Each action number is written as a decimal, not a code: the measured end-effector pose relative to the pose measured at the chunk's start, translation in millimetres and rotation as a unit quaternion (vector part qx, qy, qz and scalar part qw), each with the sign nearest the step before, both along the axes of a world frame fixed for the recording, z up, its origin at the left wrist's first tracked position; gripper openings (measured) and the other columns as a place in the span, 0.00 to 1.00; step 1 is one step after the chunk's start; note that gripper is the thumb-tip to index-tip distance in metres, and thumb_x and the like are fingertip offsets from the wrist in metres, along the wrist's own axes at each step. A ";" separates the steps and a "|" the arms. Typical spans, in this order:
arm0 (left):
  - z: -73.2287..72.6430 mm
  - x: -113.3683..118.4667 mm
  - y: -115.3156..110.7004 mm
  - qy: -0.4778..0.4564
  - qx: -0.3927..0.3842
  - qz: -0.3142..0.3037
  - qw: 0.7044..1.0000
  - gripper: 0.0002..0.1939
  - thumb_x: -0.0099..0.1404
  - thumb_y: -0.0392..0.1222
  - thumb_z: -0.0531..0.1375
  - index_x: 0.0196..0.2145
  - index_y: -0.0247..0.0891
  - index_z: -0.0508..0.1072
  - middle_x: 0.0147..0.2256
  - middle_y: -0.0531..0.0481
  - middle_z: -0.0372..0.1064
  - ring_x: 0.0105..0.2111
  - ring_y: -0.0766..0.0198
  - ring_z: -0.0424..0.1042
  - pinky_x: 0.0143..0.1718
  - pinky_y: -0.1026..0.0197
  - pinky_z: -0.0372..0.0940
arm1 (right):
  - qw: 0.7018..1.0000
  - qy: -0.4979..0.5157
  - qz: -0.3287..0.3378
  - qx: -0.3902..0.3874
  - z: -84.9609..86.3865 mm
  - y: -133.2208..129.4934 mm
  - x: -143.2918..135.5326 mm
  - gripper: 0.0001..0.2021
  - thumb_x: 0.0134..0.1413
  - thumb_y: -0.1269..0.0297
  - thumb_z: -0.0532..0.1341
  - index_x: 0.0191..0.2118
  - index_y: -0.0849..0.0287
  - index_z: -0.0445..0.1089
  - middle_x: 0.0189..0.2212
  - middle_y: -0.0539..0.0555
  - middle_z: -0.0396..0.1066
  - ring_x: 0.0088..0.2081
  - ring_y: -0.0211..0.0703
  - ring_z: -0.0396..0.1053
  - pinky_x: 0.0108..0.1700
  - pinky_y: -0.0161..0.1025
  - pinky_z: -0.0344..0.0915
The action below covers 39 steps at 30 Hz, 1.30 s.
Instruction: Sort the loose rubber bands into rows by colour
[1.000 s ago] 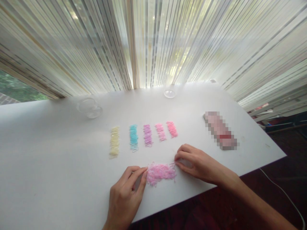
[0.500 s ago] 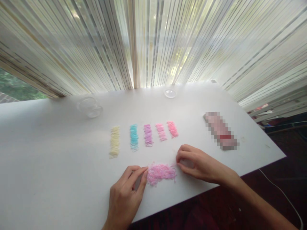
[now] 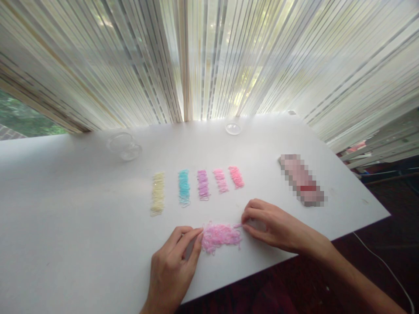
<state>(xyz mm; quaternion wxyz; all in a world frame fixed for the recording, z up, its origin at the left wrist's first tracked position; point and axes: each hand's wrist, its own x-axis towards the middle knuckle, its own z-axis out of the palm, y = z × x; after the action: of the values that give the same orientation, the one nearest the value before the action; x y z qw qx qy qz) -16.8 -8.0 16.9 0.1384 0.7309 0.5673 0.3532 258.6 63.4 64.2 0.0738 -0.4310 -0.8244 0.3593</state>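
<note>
A loose pink and lilac pile of thin, rubber-band-like loops (image 3: 221, 238) lies on the white table (image 3: 81, 244) between my hands. My left hand (image 3: 175, 257) is pinched closed at the pile's left end; what its fingertips hold, if anything, is too small to make out. At the pile's upper right corner, my right hand (image 3: 271, 224) pinches a pink strand that reaches out of the pile. Beyond the pile are neat stacks of similar loops: yellow (image 3: 158, 194), turquoise (image 3: 183, 188), purple (image 3: 203, 185), light pink (image 3: 220, 181) and coral pink (image 3: 236, 177).
Clear round plastic containers (image 3: 120, 142) stand at the back left, with a clear round lid or dish (image 3: 233, 128) near the window. A blurred-out pinkish flat object (image 3: 301, 179) lies on the right. Striped string curtains (image 3: 203, 65) hang behind the table. A white cable (image 3: 382, 259) runs below its right edge.
My right fingertips, just apart from the pile half a second ago, now have a pink strand between them. My left hand keeps its pinch at the left end. The view has shifted slightly.
</note>
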 end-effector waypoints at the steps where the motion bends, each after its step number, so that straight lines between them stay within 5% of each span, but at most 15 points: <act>1: -0.1 0.0 0.1 0.000 0.000 0.000 1.000 0.11 0.75 0.44 0.57 0.42 0.41 0.80 0.35 0.54 0.75 0.19 0.73 0.66 0.26 0.68 0.64 | 1.000 0.000 0.001 0.000 -0.4 0.0 -0.2 0.06 0.62 0.73 0.61 0.42 0.56 0.73 0.41 0.53 0.71 0.42 0.44 0.72 0.45 0.40 0.68; 9: -0.5 0.5 0.5 0.000 0.009 0.002 1.000 0.11 0.75 0.44 0.57 0.42 0.41 0.80 0.34 0.53 0.75 0.19 0.73 0.66 0.25 0.68 0.65 | 0.999 -0.029 0.009 0.023 -1.2 3.3 -3.3 0.08 0.60 0.77 0.62 0.40 0.57 0.73 0.38 0.53 0.71 0.40 0.43 0.72 0.43 0.39 0.68; 20: 1.1 0.7 1.4 0.001 0.010 0.001 1.000 0.12 0.75 0.44 0.57 0.42 0.40 0.80 0.34 0.52 0.75 0.19 0.73 0.67 0.25 0.69 0.66 | 0.985 -0.065 0.043 0.157 -10.4 7.0 -7.5 0.08 0.54 0.80 0.61 0.34 0.59 0.71 0.32 0.53 0.70 0.34 0.44 0.69 0.37 0.40 0.67; 32: 1.3 0.7 0.9 -0.012 0.008 -0.003 1.000 0.12 0.75 0.42 0.57 0.41 0.39 0.80 0.33 0.51 0.75 0.20 0.72 0.68 0.25 0.69 0.67 | 0.948 -0.054 0.040 0.310 -15.8 67.4 -29.1 0.07 0.65 0.74 0.57 0.39 0.58 0.71 0.36 0.57 0.73 0.41 0.49 0.70 0.43 0.45 0.72; 39: 0.7 0.9 1.8 -0.013 0.011 -0.003 1.000 0.11 0.75 0.42 0.57 0.41 0.40 0.80 0.34 0.51 0.75 0.20 0.72 0.68 0.26 0.69 0.67 | 0.952 -0.051 0.019 0.301 -2.6 51.8 -23.1 0.09 0.70 0.73 0.55 0.42 0.61 0.72 0.40 0.61 0.74 0.43 0.52 0.71 0.44 0.48 0.72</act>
<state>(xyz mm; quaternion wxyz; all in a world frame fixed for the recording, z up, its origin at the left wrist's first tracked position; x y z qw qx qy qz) -15.9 -6.2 17.6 0.1389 0.7291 0.5595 0.3688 235.5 115.2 61.6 0.1515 -0.3909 -0.9049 0.0729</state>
